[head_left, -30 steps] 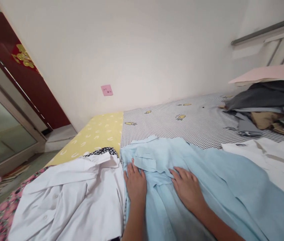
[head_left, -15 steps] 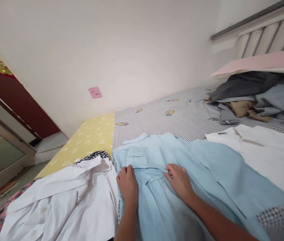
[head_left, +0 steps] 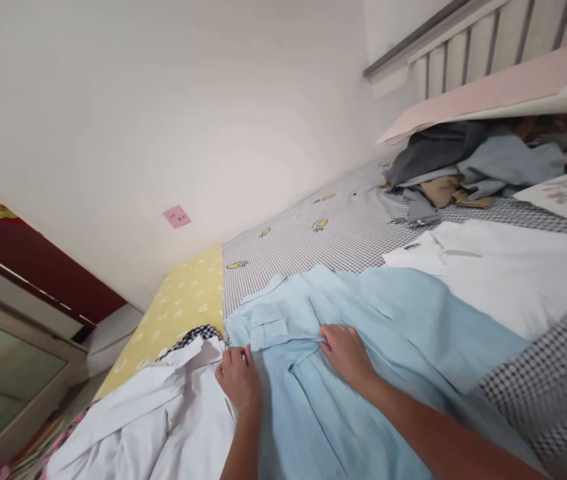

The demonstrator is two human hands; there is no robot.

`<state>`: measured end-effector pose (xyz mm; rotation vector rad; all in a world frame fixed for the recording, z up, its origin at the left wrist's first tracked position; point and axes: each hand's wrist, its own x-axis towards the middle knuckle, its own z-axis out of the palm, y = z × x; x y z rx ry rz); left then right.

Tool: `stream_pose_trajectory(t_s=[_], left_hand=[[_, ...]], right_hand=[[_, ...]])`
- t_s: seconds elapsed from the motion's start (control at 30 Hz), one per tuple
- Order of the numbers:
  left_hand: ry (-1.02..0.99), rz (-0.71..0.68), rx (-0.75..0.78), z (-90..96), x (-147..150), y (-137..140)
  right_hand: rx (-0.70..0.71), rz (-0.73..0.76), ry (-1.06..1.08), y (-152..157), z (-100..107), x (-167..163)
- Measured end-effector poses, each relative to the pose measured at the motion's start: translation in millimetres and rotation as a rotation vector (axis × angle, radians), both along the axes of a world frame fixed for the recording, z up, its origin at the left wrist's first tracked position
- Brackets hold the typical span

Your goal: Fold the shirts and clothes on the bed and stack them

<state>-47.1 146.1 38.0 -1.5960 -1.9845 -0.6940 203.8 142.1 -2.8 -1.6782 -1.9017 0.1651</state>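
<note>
A light blue shirt (head_left: 383, 320) lies spread on the bed in front of me, with a flap-like pocket (head_left: 269, 327) near its left edge. A crosswise fold runs below this pocket. My left hand (head_left: 240, 377) is at the left end of the fold, its bent fingers closed on the shirt's edge. At the right end of the fold, my right hand (head_left: 347, 355) pinches the cloth between thumb and fingers. To the left, a white buttoned shirt (head_left: 188, 407) lies loosely against the blue one. Both palms face down, and the fingertips are partly hidden.
A white shirt (head_left: 518, 280) lies flat at the right. Behind it are a heap of grey and brown clothes (head_left: 438, 160) and a pink board (head_left: 503, 77). The bed has a checked sheet (head_left: 283, 247) and a yellow patterned cloth (head_left: 183, 287). A wall (head_left: 203, 120) rises behind.
The view has turned right and tilted. My left hand has shifted slightly left along the shirt's edge. My right hand keeps its pinch on the fold.
</note>
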Motion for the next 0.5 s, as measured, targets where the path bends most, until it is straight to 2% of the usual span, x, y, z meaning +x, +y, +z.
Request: stream_pose_trajectory(t_s=[0.17,0.37,0.43,0.5], left_hand=[[0.050,-0.061,-0.056,12.9,-20,7],[0.114,-0.258,-0.351,-0.3,-15,21],[0.152,-0.275,-0.366,-1.4,-10,25],[0.165,-0.264,-0.318,3.3,-6,28]], right_hand=[[-0.005,0.006,0.018,0,2,1],[0.009,0.000,0.052,1,-1,0],[0.008,-0.002,0.056,2,-2,0],[0.002,-0.004,0.056,3,-3,0]])
